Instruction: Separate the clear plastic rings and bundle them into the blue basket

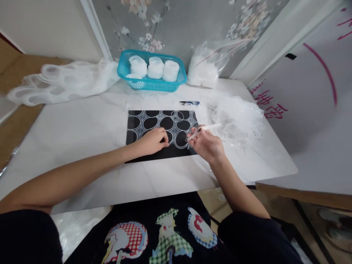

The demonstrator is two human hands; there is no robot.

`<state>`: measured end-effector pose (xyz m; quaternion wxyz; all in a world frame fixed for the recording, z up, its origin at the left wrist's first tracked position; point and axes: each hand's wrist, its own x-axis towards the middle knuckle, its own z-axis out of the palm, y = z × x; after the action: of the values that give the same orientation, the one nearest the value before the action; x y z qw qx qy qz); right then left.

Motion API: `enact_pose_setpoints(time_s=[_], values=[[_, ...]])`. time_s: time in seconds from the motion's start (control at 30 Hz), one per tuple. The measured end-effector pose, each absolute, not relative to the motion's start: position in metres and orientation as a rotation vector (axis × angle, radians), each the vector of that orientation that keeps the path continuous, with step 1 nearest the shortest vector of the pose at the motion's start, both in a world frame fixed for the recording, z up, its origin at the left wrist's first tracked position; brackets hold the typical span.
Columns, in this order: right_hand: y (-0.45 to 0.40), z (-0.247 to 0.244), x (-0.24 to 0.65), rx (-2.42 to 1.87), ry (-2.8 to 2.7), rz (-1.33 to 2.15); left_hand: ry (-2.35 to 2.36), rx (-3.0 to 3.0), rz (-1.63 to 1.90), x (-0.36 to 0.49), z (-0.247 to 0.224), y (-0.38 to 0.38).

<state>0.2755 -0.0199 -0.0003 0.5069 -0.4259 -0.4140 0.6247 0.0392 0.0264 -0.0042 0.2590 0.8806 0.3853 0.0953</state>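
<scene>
A translucent sheet with rows of round cut-outs (143,122) lies over a black mat (154,157) on the table. My left hand (152,141) rests at the sheet's lower middle, thumb and fingers pressed together; whatever they pinch is too small to make out. Palm up at the mat's right edge, my right hand (207,143) is closed on a thin white stick-like tool (213,126) pointing right. A clear curved strip (189,138) shows at its fingertips; whether that is a loose ring I cannot tell. One loose clear ring (177,116) lies across the sheet's upper part.
A blue basket (152,86) with stacks of white rings (155,68) stands at the back. Beside it is a filled plastic bag (203,69). Translucent scraps (236,117) are heaped on the right, perforated sheets (66,82) on the left. A blue-black pen-like object (189,103) lies behind the mat.
</scene>
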Motion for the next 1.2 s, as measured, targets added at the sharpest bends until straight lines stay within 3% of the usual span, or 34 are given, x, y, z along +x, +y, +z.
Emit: enact_pose_setpoints(time_s=[0.4,0.77,1.07,1.2], values=[[0.015,-0.023,0.245,-0.997,-1.996,1.045,0.97,3.032,0.29,0.026,-0.01,-0.035],[0.011,-0.027,0.247,-0.944,-2.151,0.893,1.013,3.007,0.269,0.026,-0.01,-0.037],[0.001,-0.041,0.253,-0.647,-2.549,0.229,1.063,2.928,0.387,0.029,-0.015,-0.036],[-0.002,-0.041,0.253,-0.649,-2.578,0.097,1.084,2.951,0.395,0.031,-0.02,-0.039]])
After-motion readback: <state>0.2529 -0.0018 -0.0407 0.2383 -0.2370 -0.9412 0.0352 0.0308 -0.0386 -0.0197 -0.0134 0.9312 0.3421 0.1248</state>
